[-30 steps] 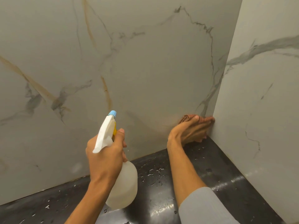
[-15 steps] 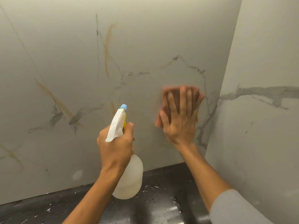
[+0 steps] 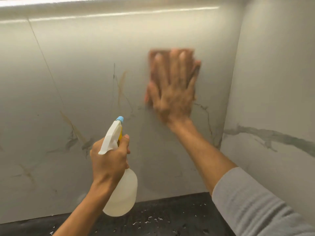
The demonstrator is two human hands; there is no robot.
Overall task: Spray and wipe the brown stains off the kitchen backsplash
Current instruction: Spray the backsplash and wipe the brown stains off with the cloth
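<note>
My right hand (image 3: 172,86) lies flat, fingers spread upward, pressing a brown cloth (image 3: 157,52) against the marble-look backsplash (image 3: 85,65), right of centre and high on the wall. The hand and cloth are motion-blurred. My left hand (image 3: 109,160) grips a translucent spray bottle (image 3: 122,195) by its white trigger head, blue nozzle pointed at the wall, held clear of the surface. Brown streaks remain on the backsplash: one vertical streak (image 3: 121,84) left of the cloth, another diagonal streak (image 3: 73,128) lower left.
A black countertop (image 3: 170,217) speckled with droplets runs along the bottom. A side wall panel (image 3: 272,82) with grey veining meets the backsplash in a corner just right of my right hand. A bright light strip (image 3: 68,1) runs along the top.
My right hand with the cloth has swept up the backsplash from the bottom corner by the counter to a high spot. The view has tilted upward. The spray bottle stays held in my left hand.
</note>
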